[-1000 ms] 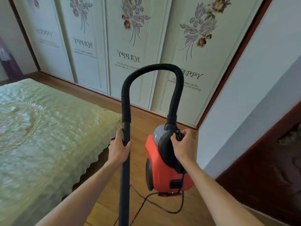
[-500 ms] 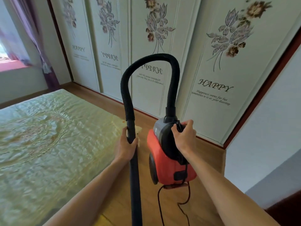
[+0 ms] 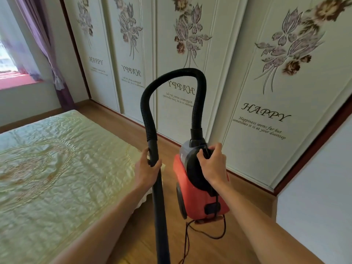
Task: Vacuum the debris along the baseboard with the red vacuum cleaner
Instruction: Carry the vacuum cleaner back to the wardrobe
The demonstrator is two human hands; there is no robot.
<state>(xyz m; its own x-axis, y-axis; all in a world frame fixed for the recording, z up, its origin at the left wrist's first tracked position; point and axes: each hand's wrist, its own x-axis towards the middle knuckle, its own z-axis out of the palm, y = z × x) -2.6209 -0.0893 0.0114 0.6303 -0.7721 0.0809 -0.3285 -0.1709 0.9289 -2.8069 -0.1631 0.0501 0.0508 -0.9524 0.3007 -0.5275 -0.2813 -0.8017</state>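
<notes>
Curling my right grip (image 3: 213, 168) round the black handle (image 3: 206, 152) atop the glossy red vacuum cleaner (image 3: 198, 199), which sits directly beneath it over the wood floor (image 3: 253, 193), I wrap my left grip (image 3: 146, 172) round its smooth dark tube (image 3: 160, 206) below the ribbed hose (image 3: 171, 77), beside doors (image 3: 266, 92) lettered "HAPPY".

Wooden plank floor (image 3: 123, 122): a bare strip runs along its far edge. A bed (image 3: 122, 212) stands on the left side of the floor, its right edge bordering the strip. A pale green quilted cover (image 3: 57, 168), creased, lies over the bed surface. A black cord (image 3: 213, 237) loops on the boards toward the near edge.
</notes>
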